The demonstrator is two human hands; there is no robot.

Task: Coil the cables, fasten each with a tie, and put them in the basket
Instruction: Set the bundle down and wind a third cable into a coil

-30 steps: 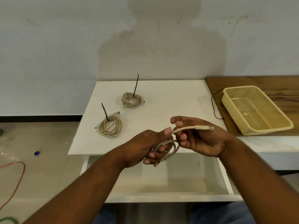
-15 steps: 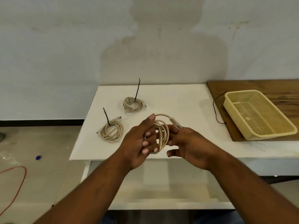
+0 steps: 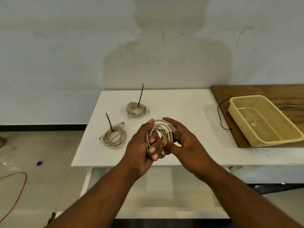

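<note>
On the table [image 3: 181, 102], near its left edge, lies one finished coil [image 3: 114, 137] with a black tie [image 3: 108, 121] standing up from it. A second tied coil [image 3: 136, 109] lies more toward the back edge. Both are not yet in the basket.

Over the front edge, the two hands hold the third cable [image 3: 166, 129] in the air. One second ago its last piece, with the plug [image 3: 173, 129], stuck out straight to the right. Now this piece is laid around the loop and the plug lies against the ring. So I judge the coiling of this cable is almost done, and the tie comes next.

The left hand [image 3: 141, 145] is palm inward, its fingers curled through the ring and closed around the left side, thumb up along the top. The right hand [image 3: 185, 142] faces it, index finger over the top and thumb below, pinching the plug end to the right side of the coil.

A loose black tie [image 3: 219, 116] lies at the right edge. The basket [image 3: 240, 127] stands beyond it on a wooden board [image 3: 246, 89], with no cable inside.
</note>
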